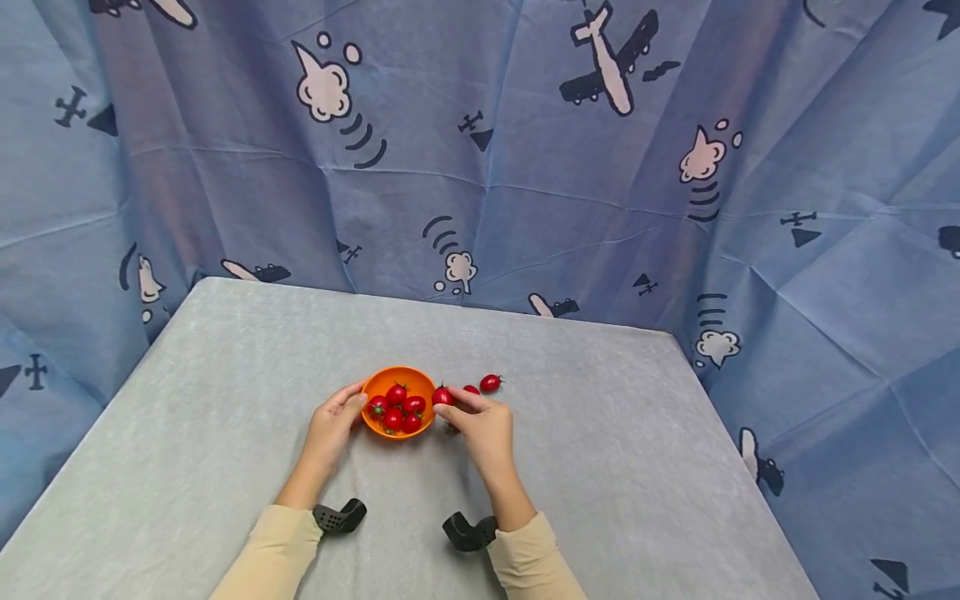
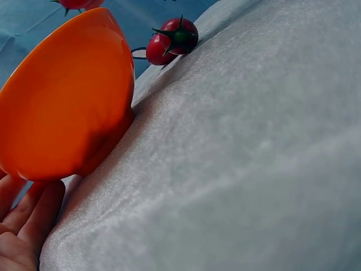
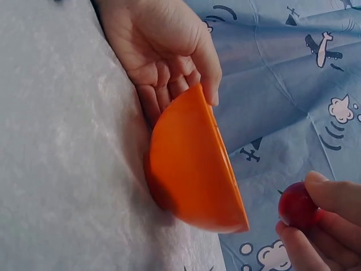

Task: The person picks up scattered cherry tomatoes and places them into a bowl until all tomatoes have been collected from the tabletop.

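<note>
We log: left hand (image 1: 330,425) cups upright orange bowl (image 1: 398,385), mouth up; right hand (image 1: 483,425) pinches cherry tomato (image 1: 442,397) at bowl's right rim.

Head looks down; wrists close, all sharing the bowl (image 1: 398,402).

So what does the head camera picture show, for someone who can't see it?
A right hand pinches a cherry tomato beside an orange bowl of tomatoes, which the left hand holds steady on a grey table. Two more tomatoes lie right of the bowl.
</note>
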The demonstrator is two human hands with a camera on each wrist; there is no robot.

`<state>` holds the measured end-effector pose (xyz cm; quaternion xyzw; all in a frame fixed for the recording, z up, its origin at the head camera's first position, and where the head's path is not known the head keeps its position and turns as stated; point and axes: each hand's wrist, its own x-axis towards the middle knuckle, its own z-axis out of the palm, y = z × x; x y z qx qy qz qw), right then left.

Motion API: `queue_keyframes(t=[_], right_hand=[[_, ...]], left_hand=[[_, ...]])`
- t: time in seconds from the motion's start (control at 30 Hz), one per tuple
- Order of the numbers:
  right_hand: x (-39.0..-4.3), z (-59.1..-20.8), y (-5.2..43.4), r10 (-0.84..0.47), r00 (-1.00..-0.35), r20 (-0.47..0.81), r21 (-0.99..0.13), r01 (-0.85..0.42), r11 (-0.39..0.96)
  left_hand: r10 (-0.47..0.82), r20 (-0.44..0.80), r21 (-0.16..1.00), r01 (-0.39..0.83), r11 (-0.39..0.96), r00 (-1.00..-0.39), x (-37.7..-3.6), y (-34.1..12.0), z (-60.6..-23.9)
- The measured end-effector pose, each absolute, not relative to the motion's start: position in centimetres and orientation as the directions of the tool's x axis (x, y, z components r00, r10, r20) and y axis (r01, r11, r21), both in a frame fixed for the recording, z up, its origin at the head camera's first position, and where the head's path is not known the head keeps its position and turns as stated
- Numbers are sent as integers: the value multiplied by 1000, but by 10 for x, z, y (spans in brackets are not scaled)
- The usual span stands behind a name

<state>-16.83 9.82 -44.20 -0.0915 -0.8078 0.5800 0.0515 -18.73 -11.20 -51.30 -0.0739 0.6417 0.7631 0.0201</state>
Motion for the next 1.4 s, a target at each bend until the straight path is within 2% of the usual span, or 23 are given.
queue_keyframes(t=[0.47,1.1,1.4], right_hand=[[-171,-440,91,152,-988,6,-947,43,319],[-178,-439,75,133,-991,-8,-960,45,278],[-180,-441,69,119,-993,-10,-953,45,299]], left_hand=[[-69,-141,977,-127,-174,-988,-189,-111,-512],[-65,-127,977,-113,-183,-990,-188,-112,-512],[-58,-131,978,-119,-172,-990,-186,-112,-511]])
